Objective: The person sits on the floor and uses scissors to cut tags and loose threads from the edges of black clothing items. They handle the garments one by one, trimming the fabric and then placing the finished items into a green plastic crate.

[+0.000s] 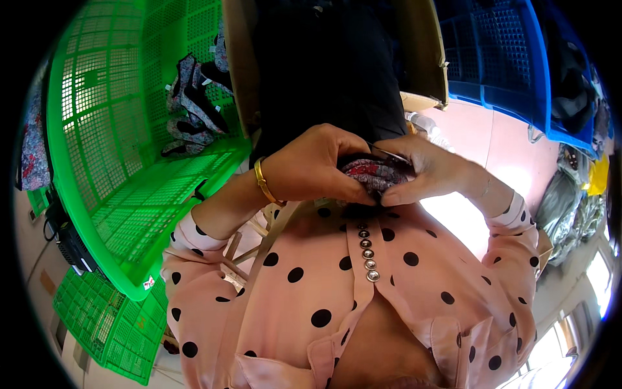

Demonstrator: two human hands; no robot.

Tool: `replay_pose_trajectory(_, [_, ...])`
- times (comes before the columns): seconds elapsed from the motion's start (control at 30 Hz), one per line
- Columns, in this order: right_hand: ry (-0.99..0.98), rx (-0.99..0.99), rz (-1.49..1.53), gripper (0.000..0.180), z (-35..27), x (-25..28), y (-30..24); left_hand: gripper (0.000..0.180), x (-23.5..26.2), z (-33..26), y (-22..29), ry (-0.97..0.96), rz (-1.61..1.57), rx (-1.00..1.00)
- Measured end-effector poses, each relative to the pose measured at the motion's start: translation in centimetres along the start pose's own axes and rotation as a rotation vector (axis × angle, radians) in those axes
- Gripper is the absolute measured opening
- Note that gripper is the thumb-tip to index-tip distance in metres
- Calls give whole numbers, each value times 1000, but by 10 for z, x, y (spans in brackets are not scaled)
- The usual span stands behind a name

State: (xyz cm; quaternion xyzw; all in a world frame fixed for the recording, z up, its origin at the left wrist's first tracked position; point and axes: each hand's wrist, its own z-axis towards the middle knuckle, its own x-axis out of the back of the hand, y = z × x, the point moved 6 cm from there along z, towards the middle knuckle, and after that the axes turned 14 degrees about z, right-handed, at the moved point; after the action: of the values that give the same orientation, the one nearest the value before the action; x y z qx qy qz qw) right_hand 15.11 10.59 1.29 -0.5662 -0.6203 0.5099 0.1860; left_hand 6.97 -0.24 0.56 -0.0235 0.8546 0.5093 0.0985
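In front of my chest, both hands hold a small bunched piece of patterned fabric (370, 171), grey with red and pink and edged in black. My left hand (317, 163), with a gold bangle at its wrist, grips the fabric's left side between thumb and fingers. From the other side my right hand (433, 170) pinches it, the two thumbs close together at the lower edge. A thin dark metal-looking thing (391, 154) shows along the right fingers; its kind is hidden. Dark cloth (324, 78) covers my lap beyond the hands.
To the left stands a large green plastic crate (97, 227) with several similar patterned fabric pieces (194, 107) inside. A cardboard box (427, 52) rises past my lap. A blue crate (495, 58) is at the far right, with plastic bags (562, 194) nearer. Another green crate (110, 324) sits lower left.
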Motion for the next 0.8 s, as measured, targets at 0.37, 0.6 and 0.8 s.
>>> replay_pose_trajectory(0.37, [572,-431,289,28,-13,15,22,19,6,24,-8,77,124,-117])
replay_pose_trajectory(0.6, [778,16,42,15,48,103,4,19,87,58,23,688,805,-340])
replay_pose_trajectory(0.8, [844,229,-457,21,75,123,-13,20,115,79,7,880,977,-389])
